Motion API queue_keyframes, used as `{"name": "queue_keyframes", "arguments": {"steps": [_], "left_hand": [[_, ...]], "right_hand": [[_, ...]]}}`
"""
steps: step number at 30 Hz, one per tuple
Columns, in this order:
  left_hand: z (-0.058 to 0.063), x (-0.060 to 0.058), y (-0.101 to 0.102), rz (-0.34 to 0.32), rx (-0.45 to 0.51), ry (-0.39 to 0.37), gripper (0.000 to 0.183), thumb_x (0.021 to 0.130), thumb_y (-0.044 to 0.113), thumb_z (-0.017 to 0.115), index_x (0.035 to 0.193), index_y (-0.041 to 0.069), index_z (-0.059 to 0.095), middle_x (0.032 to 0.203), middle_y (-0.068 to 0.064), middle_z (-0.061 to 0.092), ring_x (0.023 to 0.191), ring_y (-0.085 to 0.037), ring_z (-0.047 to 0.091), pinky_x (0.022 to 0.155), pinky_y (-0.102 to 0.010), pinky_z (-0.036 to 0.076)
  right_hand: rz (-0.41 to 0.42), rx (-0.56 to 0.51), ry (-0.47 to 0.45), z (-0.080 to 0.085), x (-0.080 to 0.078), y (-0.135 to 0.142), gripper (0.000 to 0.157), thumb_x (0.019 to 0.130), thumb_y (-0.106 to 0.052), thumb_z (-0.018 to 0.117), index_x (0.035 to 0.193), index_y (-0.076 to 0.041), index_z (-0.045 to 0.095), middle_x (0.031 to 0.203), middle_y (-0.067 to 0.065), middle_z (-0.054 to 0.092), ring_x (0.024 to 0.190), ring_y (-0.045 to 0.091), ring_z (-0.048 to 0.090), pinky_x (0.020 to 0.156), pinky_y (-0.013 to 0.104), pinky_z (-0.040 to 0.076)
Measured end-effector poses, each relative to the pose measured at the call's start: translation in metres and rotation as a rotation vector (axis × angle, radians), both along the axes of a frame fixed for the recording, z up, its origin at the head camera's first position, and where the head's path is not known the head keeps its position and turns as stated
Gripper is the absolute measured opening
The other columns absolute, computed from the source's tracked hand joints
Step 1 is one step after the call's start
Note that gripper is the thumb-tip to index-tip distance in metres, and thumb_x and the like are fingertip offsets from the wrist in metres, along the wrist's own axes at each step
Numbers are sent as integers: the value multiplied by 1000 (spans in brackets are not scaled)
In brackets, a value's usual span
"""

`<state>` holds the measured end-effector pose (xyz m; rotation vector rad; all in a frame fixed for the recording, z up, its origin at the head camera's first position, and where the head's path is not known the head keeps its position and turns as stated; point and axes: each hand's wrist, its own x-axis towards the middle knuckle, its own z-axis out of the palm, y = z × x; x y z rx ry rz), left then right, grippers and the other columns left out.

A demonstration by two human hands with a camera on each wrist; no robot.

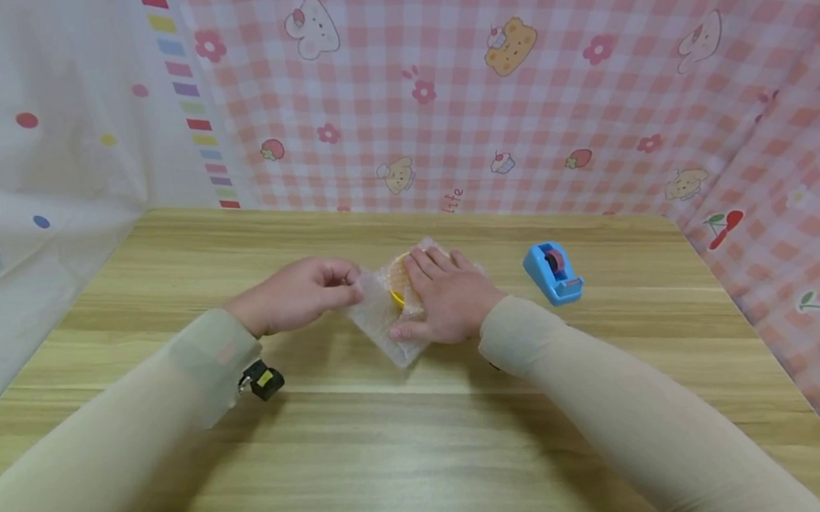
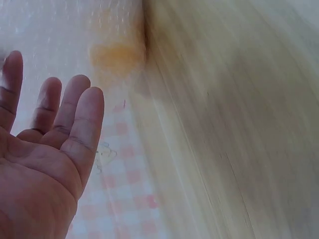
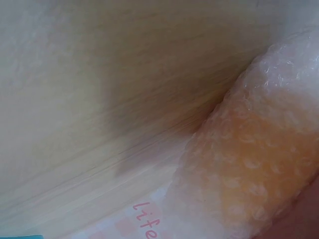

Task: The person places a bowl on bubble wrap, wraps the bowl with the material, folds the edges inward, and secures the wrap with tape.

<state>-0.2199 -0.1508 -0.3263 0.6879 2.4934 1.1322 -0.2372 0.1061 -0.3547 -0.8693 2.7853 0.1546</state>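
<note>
A sheet of clear bubble wrap [image 1: 379,322] lies round a yellow-orange object [image 1: 398,296], whose kind cannot be made out through the plastic. My left hand [image 1: 306,295] pinches the wrap's loose left edge between thumb and forefinger; its other fingers [image 2: 82,119] are loosely extended in the left wrist view. Spread flat on top of the bundle, my right hand [image 1: 448,297] presses the wrap down and covers much of it. The right wrist view shows the bubbled surface [image 3: 249,164] close up, with orange showing through; only a blurred bit of the hand appears there.
A blue tape dispenser [image 1: 554,274] with a pinkish roll stands on the wood-grain table [image 1: 409,446], right of the bundle. Pink checked cloth [image 1: 444,127] hangs behind and to the right; a white dotted sheet [image 1: 54,170] hangs at the left.
</note>
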Motion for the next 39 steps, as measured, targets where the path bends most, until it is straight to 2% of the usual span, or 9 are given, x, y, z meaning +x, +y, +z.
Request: {"name": "queue_keyframes", "arguments": {"steps": [5, 8, 16, 23, 26, 29, 33, 36, 39], "left_hand": [[1, 1, 7, 25, 26, 4, 19, 106, 29, 59, 99, 13, 69, 133, -6, 70, 117, -22, 66, 101, -44, 55], [1, 1, 12, 36, 39, -4, 22, 107, 31, 58, 102, 12, 69, 147, -8, 64, 133, -26, 62, 110, -49, 53], [0, -2, 23, 43, 122, -40, 25, 109, 31, 56, 106, 10, 70, 149, -9, 61, 135, -28, 60, 107, -45, 56], [-2, -2, 29, 20, 203, -89, 36, 113, 27, 44, 130, 4, 66, 142, -13, 64, 132, -30, 61, 110, -47, 54], [-4, -3, 30, -4, 224, -91, 40, 111, 20, 37, 137, 3, 61, 147, -14, 61, 137, -32, 59, 113, -48, 51], [-8, -5, 30, -42, 214, -59, 42, 104, 7, 40, 142, 3, 57, 152, -14, 58, 139, -34, 58, 110, -50, 52], [-15, -9, 31, -96, 90, 59, 51, 98, -2, 55, 149, 6, 53, 156, -12, 55, 139, -34, 59, 112, -53, 51], [-19, -9, 34, -129, -74, 189, 61, 97, 3, 68, 154, 10, 50, 162, -10, 49, 149, -35, 47, 123, -56, 40], [-22, -7, 36, -146, -217, 281, 72, 96, 11, 75, 160, 13, 43, 168, -10, 39, 158, -37, 32, 128, -57, 30]], "right_hand": [[-4, -7, -2, -1, 0, 0, 118, 91, -91, 34, 170, -8, 2, 179, 12, 3, 166, 30, 1, 133, 58, 11], [-5, -15, -3, -2, -1, 1, 118, 91, -91, 34, 170, -8, 3, 179, 12, 4, 166, 30, 1, 133, 58, 11], [-4, -13, 3, -4, -1, 1, 117, 92, -89, 35, 170, -7, 4, 179, 13, 4, 166, 30, 0, 133, 58, 11], [-16, -1, 2, -4, -1, -1, 115, 93, -87, 38, 170, -8, 3, 179, 12, 3, 166, 30, 1, 131, 64, 12], [-34, -3, -8, -2, 0, -2, 116, 93, -87, 40, 170, -9, 3, 179, 11, 3, 166, 31, 1, 129, 68, 12], [-47, -12, -24, 0, 1, -3, 116, 93, -86, 42, 170, -9, 2, 179, 10, 2, 166, 31, 1, 129, 69, 12], [-44, -13, -33, 1, 0, -3, 115, 93, -85, 44, 170, -10, 4, 179, 11, 1, 166, 33, 1, 129, 68, 14], [-42, -20, -38, 2, 0, -2, 107, 95, -81, 45, 171, -16, 7, 179, 11, 3, 165, 36, 3, 130, 66, 14], [-53, -36, -56, 4, 0, -2, 99, 96, -77, 47, 171, -24, 9, 179, 11, 4, 165, 38, 4, 132, 62, 12]]}}
